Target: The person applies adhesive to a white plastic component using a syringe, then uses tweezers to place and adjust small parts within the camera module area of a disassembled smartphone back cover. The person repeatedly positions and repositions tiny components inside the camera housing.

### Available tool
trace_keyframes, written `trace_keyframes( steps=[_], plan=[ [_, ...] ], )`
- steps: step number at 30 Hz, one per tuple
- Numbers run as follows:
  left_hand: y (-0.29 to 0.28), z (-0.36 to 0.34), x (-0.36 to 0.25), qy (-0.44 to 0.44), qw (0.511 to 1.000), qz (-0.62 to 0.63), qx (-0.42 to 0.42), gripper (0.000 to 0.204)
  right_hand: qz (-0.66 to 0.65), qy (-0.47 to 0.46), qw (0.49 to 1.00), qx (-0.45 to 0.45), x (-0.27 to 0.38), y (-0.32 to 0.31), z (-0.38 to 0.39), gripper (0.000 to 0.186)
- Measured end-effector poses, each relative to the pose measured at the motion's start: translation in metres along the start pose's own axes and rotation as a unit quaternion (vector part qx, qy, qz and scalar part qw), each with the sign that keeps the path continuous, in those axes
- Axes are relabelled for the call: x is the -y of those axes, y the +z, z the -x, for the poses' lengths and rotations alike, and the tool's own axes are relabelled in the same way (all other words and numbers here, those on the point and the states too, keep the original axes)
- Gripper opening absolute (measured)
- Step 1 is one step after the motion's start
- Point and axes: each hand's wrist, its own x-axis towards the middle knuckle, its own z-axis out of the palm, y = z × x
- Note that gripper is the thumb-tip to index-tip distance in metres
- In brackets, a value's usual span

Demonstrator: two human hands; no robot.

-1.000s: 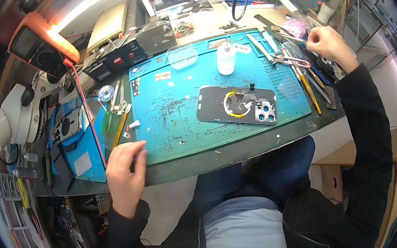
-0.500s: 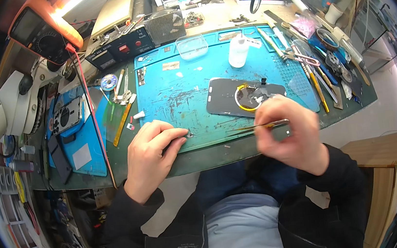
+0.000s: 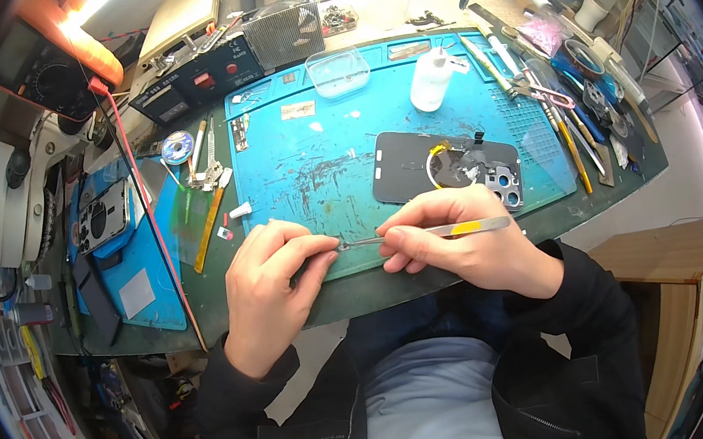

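Observation:
My left hand (image 3: 268,285) is at the front edge of the blue work mat (image 3: 287,183), its thumb and forefinger pinched on a tiny part (image 3: 342,245) too small to name. In my right hand (image 3: 489,243) is a pair of metal tweezers (image 3: 478,226) with a yellow patch. They lie nearly level, tips pointing left and meeting the tiny part at my left fingertips. Just beyond the right hand rests a dark phone back panel (image 3: 402,166) with a round opening and camera rings at its right end.
A white-capped clear bottle (image 3: 431,82) and a clear plastic tray (image 3: 339,75) stand on the far mat. Pliers (image 3: 545,95) and several tools crowd the right side. To the left are a solder spool (image 3: 178,147), an opened phone (image 3: 105,215) and an orange multimeter (image 3: 49,72).
My right hand has swung left and turned, bringing the tweezers' tips to the part at my left fingertips. My left hand keeps its pinch. The whole view has shifted slightly.

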Motion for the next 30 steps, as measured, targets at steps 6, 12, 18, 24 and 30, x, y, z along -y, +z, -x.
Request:
trace_keyframes(
  steps=[6, 12, 18, 24, 30],
  plan=[
    [0.0024, 0.0006, -0.0028, -0.031, 1.000, -0.001, -0.001, 0.016, 0.011, 0.034, 0.999, 0.009, 0.0034, 0.0026, -0.0044, 0.025],
    [0.0046, -0.0035, -0.0064, -0.040, 0.999, -0.005, -0.008, 0.014, 0.007, 0.034, 0.999, 0.019, 0.0042, 0.0000, -0.0043, 0.024],
    [0.0018, -0.0025, -0.0043, -0.031, 0.999, -0.006, 0.010, 0.015, 0.006, 0.021, 0.999, 0.028, 0.0018, 0.0000, -0.0044, 0.023],
    [0.0019, -0.0031, -0.0046, -0.036, 0.999, -0.001, 0.020, 0.015, 0.003, 0.013, 0.999, 0.036, 0.0000, -0.0010, -0.0047, 0.023],
    [0.0022, -0.0017, -0.0033, -0.034, 0.999, -0.004, 0.025, 0.015, 0.007, -0.004, 0.999, 0.040, -0.0013, -0.0007, -0.0042, 0.023]
  ],
)
